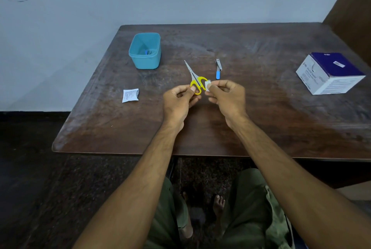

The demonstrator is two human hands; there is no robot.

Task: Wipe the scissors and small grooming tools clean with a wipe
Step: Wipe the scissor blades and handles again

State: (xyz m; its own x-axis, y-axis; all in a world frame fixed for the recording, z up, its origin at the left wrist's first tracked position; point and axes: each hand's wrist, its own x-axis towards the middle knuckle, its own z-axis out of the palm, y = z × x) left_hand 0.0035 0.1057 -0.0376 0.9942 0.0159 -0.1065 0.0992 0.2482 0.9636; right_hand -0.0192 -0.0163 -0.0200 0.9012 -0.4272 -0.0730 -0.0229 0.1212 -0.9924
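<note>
Closest to the camera you've got the person's knees in olive green trousers (251,208) and bare feet on a dark speckled floor, tucked under the near edge of the dark brown wooden table (120,132). Both bare forearms reach out over that table, and I'll use the table as the reference for everything else.

Around the middle of the table, the left hand (177,102) has its fingers curled and pinches the yellow plastic handle of the small steel-bladed scissors (195,80). The scissors are held above the table surface, blades closed and pointing away from the person and a bit left. The right hand (226,96) is curled too, thumb and fingers pinching a small folded white wipe (207,85) right against the right handle loop of the scissors.

Left of the hands, lying flat on the table, is a torn white foil sachet (130,95) with tiny print on it.

Just past the hands sits a metal nail clipper with a blue handle tip (218,69), resting on the table, apart from the scissors.

Further back on the left side of the table is a teal plastic tub (145,51), open top, with something blue inside that I can't really make out. On the table's right edge sits a white and dark blue cardboard box (329,73).
</note>
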